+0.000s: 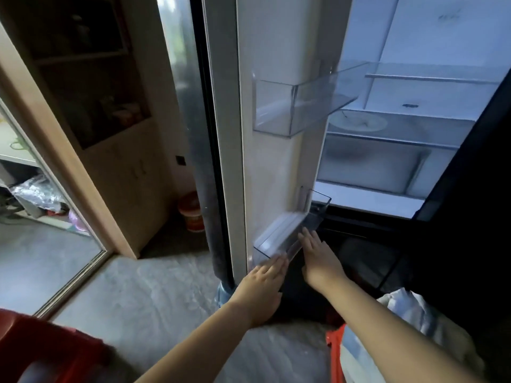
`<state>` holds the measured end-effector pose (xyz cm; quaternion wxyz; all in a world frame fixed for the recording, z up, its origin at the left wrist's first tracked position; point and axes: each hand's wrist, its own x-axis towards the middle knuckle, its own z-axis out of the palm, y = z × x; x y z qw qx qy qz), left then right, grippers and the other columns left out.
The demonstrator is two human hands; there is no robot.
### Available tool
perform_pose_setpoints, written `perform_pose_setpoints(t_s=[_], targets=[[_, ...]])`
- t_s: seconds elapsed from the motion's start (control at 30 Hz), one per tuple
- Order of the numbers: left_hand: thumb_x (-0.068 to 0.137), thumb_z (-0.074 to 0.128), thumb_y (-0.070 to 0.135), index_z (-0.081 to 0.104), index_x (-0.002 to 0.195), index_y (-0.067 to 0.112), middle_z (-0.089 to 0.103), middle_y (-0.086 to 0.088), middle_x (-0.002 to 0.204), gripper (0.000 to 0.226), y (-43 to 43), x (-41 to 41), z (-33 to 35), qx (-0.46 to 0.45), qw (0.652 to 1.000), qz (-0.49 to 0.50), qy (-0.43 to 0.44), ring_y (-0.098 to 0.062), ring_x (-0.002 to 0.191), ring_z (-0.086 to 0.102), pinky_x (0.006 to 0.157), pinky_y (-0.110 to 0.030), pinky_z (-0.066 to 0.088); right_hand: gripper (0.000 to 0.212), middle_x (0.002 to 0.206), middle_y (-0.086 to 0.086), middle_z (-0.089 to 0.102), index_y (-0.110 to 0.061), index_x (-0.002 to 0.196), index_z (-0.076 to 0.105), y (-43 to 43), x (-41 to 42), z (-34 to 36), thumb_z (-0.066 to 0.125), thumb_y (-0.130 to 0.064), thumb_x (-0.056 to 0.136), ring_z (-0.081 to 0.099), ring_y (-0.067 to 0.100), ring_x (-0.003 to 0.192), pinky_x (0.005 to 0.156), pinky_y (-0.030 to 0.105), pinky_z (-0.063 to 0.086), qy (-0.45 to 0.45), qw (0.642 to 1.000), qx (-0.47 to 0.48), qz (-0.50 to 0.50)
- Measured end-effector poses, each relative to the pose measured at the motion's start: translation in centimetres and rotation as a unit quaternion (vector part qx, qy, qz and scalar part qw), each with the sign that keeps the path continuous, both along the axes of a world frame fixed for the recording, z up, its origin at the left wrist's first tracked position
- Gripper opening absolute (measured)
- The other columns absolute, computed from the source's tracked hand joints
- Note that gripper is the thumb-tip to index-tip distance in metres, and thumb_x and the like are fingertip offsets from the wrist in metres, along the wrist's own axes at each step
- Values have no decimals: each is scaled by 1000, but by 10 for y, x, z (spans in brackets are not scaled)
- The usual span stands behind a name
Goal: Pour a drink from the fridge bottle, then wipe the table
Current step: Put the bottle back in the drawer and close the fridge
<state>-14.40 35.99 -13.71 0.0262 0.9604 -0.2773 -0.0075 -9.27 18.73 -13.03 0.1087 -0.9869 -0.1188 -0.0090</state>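
While the fridge door stands swung wide, no bottle is visible in either clear door bin. Lower door bin runs lengthwise along the door's inner face. Left hand, fingers flat and together, touches the bin's near corner; right hand, fingers spread flat, rests against its front wall. Neither hand grips anything. Upper door bin sits above. No legible writing. Lit fridge shelves lie right; red-lidded tub stands on the floor left.
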Motion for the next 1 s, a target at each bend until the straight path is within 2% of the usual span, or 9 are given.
perform_pose_setpoints(t_s=[0.1,0.2,0.27,0.33,0.5,0.63,0.77,0.87,1.0], targets=[[95,43,24,1,152,10,-3,-6,160,73,1,-8,3,33,998,-35,-45,-17,146,-7,114,-32,-10,67,159,6,-1,-9,149,17,-3,-26,-2,48,-9,90,0,25,147,118,41,17,-21,999,49,-1],[85,50,21,31,146,11,28,-8,154,65,15,-20,2,25,982,-120,-142,-21,143,14,116,-43,21,65,157,3,13,-10,147,23,0,-53,-9,51,-9,88,8,18,146,118,32,19,-78,989,121,28],[84,41,20,29,145,12,26,-7,154,63,24,-28,1,9,968,-153,-197,-23,144,16,117,-43,17,64,155,3,20,-8,147,28,3,-67,-16,48,-6,87,12,16,145,117,28,17,-110,984,127,58],[83,38,20,27,145,12,22,-7,154,64,32,-33,5,2,959,-154,-240,-24,144,16,115,-43,13,62,152,8,30,-4,143,35,2,-72,-28,41,-5,82,19,20,144,118,27,15,-128,986,81,76],[83,46,20,28,148,10,18,-10,156,68,40,-34,10,0,954,-49,-296,-29,145,14,116,-47,15,60,150,20,31,5,134,45,-16,-85,-60,36,-2,74,12,33,145,117,39,19,-101,991,-47,68],[80,46,19,29,148,12,18,-10,156,70,41,-30,21,3,952,-33,-303,-29,145,14,114,-49,19,59,146,16,39,2,122,56,-31,-93,-52,48,5,64,25,28,142,115,29,25,-136,990,-20,28],[79,52,20,27,149,14,17,-11,156,75,35,-25,33,2,946,-41,-321,-30,145,12,115,-49,17,51,138,14,50,-1,114,61,-45,-98,-39,62,4,63,41,27,134,102,34,45,-148,989,-12,5],[78,61,21,22,150,13,12,-12,157,82,27,-22,38,3,948,-30,-318,-31,145,9,115,-50,17,47,127,18,59,-2,106,64,-42,-106,-29,75,0,60,55,30,121,96,35,47,-152,987,4,-61],[80,53,22,21,150,11,8,-8,159,78,15,-17,38,15,949,-45,-311,-30,146,8,114,-49,20,41,138,19,47,-5,114,53,-30,-120,-11,59,4,74,45,30,129,106,35,39,-258,952,143,-86]])
